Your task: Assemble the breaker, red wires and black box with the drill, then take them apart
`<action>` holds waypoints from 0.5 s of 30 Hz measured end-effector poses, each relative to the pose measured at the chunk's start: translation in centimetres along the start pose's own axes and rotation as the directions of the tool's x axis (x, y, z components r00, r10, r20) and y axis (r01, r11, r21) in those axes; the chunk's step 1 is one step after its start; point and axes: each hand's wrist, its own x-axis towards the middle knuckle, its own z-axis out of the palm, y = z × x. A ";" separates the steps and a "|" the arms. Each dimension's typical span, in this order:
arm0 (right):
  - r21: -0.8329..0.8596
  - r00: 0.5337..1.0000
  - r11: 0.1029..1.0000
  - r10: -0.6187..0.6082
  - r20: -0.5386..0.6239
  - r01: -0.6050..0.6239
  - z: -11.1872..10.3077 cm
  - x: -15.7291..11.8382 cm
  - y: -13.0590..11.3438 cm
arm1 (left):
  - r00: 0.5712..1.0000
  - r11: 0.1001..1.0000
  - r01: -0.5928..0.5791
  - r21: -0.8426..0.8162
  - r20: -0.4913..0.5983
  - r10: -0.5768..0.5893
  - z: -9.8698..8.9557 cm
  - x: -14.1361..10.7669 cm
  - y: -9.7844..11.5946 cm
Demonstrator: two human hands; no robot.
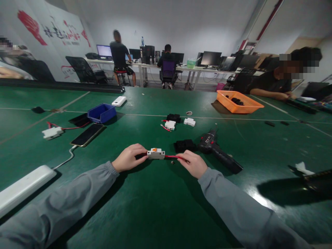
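Observation:
A white circuit breaker (pixel 156 154) with an orange switch lies at the middle of the green table. Its left end is pinched by my left hand (pixel 131 157). From its right end runs a short red wire (pixel 171 157), which my right hand (pixel 192 162) grips between thumb and fingers. A small metal screw (pixel 172 162) lies just below the wire. Behind my right hand sit a black plastic part (pixel 184 145) and a black cordless screwdriver (pixel 218 152), its bit pointing away from me. Farther back are a second breaker with red wires (pixel 170 125) and a white breaker (pixel 189 122).
To the left are a blue bin (pixel 102 113), a phone (pixel 88 135) on a cable, a white power strip (pixel 27 185) and another wired breaker (pixel 52 132). An orange basket (pixel 240 108) holds black parts at the back right, near a seated person (pixel 275 83).

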 end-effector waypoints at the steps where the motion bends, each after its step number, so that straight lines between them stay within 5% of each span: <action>1: 0.000 1.000 1.000 0.010 0.005 -0.010 0.0 0.1 0.0 | 1.000 1.000 0.000 -0.001 0.001 0.000 0.0 0.0 0.0; 15: -0.072 0.993 0.997 0.033 0.117 -0.025 0.0 0.2 -0.2 | 1.000 1.000 0.010 0.018 0.010 -0.011 -0.1 0.0 0.1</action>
